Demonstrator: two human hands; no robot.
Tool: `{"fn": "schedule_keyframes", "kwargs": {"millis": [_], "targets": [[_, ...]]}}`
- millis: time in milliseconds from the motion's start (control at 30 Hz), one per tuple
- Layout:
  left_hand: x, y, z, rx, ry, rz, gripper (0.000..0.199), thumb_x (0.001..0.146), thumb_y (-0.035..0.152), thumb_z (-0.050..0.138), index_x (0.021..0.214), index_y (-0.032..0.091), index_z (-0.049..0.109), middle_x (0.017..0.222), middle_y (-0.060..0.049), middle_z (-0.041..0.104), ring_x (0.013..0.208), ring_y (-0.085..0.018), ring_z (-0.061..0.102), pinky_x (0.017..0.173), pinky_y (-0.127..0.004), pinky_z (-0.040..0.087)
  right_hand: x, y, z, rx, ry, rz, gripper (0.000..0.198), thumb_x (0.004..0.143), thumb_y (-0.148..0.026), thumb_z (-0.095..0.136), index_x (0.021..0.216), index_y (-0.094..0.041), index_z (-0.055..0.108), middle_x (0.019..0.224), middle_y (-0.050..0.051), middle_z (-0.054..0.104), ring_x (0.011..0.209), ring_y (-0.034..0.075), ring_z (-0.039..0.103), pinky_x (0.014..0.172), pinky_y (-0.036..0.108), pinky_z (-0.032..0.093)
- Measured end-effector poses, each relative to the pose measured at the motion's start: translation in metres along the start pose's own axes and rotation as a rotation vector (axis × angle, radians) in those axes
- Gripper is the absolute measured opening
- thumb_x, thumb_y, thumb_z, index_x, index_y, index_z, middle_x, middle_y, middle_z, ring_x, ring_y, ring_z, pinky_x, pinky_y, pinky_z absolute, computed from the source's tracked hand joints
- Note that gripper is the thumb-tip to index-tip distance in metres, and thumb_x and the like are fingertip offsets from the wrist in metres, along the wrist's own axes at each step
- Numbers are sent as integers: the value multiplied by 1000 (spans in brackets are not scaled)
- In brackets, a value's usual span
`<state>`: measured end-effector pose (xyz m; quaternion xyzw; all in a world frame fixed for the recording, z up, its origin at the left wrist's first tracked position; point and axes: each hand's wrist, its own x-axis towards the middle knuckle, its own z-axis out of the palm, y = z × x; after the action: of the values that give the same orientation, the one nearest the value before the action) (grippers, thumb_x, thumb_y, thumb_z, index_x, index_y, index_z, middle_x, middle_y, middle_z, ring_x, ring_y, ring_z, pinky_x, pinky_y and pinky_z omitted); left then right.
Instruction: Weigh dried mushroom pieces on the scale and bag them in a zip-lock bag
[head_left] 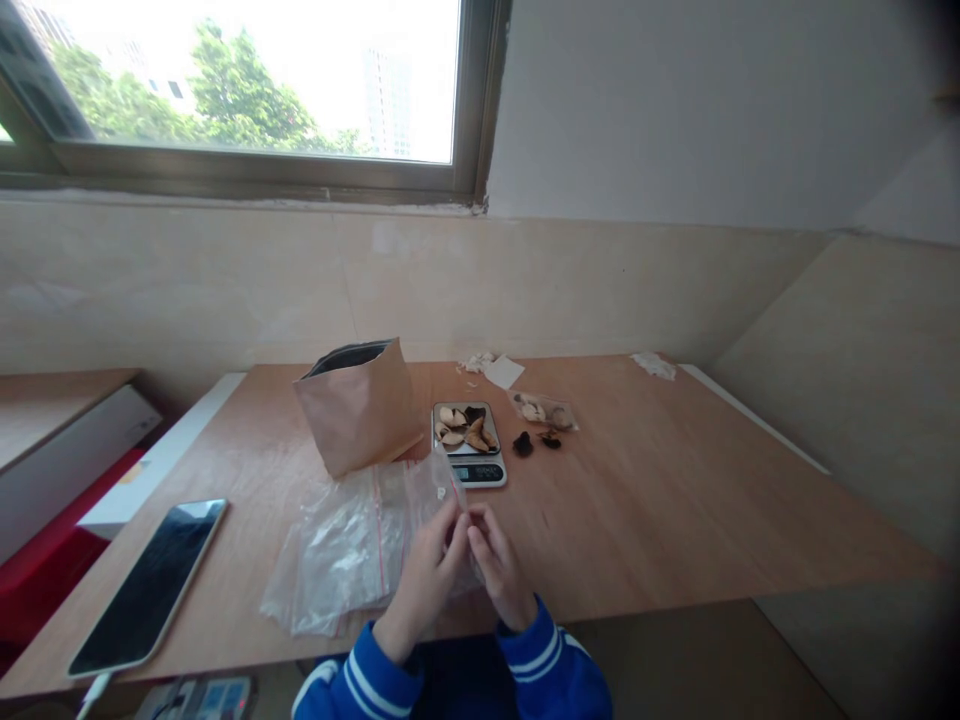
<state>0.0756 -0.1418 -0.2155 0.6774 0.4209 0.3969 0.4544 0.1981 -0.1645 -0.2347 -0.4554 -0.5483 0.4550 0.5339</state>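
Head view: left hand point(429, 570) and right hand point(497, 562) pinch clear, crinkled zip bag point(439, 482), upright, red seal line

A: Where does the light come from?

B: Daylight pours through the window point(247, 80), which is blown out to white around the trees.

A: Any glare or shadows?

B: The phone point(150, 585) screen reflects the sky, and the plastic bags point(345, 545) shine. Shadows on the table point(675, 500) are soft and faint.

A: Sharpness?

B: Fairly soft overall. Straight edges bow outward, and the right corners darken.
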Motion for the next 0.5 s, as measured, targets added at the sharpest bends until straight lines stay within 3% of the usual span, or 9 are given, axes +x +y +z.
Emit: {"fn": "schedule_keyframes", "kwargs": {"millis": [167,367,500], "targets": [[7,7,0,-141,124,47,27,93,39,44,79,19,53,70,1,53,66,-14,50,62,-23,41,13,-12,-4,17,10,10,31,88,-52,54,88,-21,55,75,2,63,69,16,60,66,27,48],[22,18,-15,-166,546,82,32,92,39,43,66,20,42,59,5,42,55,-11,40,54,-21,35,35,-16,-34,-17,300,26,41,81,-57,59,65,-22,47,56,-3,49,53,13,47,51,24,39],[31,31,-27,-189,579,86,34,90,37,47,61,20,40,55,5,40,54,-10,39,53,-21,33,47,-32,-44,-107,161,-98,32,88,-51,52,79,-21,57,74,1,59,68,15,56,65,27,47]]}}
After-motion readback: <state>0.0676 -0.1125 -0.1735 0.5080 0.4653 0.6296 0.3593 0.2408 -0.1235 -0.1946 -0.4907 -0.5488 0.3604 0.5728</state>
